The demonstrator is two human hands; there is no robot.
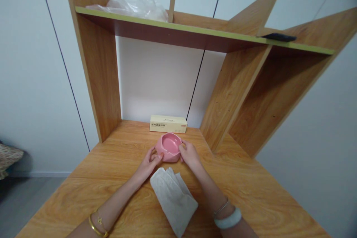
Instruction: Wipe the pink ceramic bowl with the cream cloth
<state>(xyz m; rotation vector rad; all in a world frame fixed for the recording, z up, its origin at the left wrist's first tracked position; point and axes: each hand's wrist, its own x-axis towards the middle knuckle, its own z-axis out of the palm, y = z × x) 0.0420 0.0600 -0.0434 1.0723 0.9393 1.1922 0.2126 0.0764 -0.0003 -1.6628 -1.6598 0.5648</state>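
A pink ashtray (171, 143) with a round hollow, an angular outer wall and a notch in its front rim is held between my two hands at the back of the wooden desk. My left hand (151, 160) grips its left front side, thumb on the wall. On the right side, my right hand (189, 153) has its fingers closed around the rim. Some fingertips are hidden behind the ashtray. Nearer to me, between my forearms, lies a folded grey-white cloth (174, 199).
Just behind the ashtray stands a cream cling film box (168, 124) against the wall. Wooden side panels (100, 78) rise left and right, carrying an overhead shelf (195, 31). A clear plastic bag (136, 7) and a flat dark object (279, 37) lie on that shelf.
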